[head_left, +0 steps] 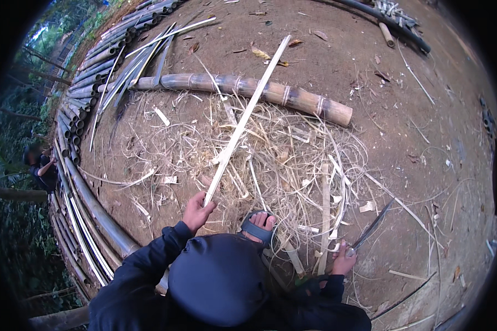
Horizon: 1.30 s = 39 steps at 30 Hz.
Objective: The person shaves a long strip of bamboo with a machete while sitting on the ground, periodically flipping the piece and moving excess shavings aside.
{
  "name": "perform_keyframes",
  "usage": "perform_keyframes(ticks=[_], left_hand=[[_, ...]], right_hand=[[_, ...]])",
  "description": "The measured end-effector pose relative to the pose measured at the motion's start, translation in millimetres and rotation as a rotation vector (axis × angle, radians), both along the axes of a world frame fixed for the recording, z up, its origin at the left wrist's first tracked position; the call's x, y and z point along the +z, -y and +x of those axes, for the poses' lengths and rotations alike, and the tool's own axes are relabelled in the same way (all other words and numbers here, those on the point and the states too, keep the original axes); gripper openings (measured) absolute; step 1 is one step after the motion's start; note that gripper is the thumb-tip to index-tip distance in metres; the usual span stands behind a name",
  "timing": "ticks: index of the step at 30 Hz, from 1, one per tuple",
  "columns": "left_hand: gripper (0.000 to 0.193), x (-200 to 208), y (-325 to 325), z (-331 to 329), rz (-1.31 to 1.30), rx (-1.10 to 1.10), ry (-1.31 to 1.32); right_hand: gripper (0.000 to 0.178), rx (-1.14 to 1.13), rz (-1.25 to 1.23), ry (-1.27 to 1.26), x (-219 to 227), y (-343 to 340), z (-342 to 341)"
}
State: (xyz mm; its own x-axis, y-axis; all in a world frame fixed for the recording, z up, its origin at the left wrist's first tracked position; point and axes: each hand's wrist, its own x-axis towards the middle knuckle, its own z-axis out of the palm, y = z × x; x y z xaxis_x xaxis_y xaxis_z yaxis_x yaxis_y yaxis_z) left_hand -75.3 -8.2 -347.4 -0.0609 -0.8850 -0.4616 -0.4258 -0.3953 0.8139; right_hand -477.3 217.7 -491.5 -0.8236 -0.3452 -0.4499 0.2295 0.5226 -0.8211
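My left hand (197,212) is closed around the near end of a long pale bamboo strip (243,124). The strip slants away to the upper right, and its far part crosses above a thick bamboo pole (204,83) on the ground. Low on the right, my right hand (343,260) grips a long knife (374,226) by its handle. The dark blade points up and to the right, apart from the strip. Between my hands a sandalled foot (259,225) stands at the edge of the bamboo shavings (270,149).
Stacked bamboo poles (96,71) line the left, with thin split strips (143,60) leaning near them. Another person (41,168) is at the far left edge. A dark pole (381,22) lies at the upper right. Loose strips are scattered over the dirt at the right.
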Motion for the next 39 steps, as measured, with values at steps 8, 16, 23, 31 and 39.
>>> perform_keyframes(ticks=[8,16,23,31,39], left_hand=[[0.024,-10,45,10,-0.226,0.033,0.285],[0.035,8,162,44,-0.284,0.142,0.577],[0.067,57,325,98,-0.814,-0.130,1.720],[0.031,83,174,-133,-0.307,-0.407,0.313],[0.053,301,130,-205,0.713,0.167,-0.263]], right_hand=[[0.026,0.025,0.047,-0.050,-8,-3,3],[0.026,0.029,0.072,0.002,-12,-10,-9],[0.030,0.390,0.207,-0.192,16,-35,-77],[0.026,1.032,0.400,-0.300,214,178,-164],[0.021,1.185,0.374,0.233,447,356,-18]])
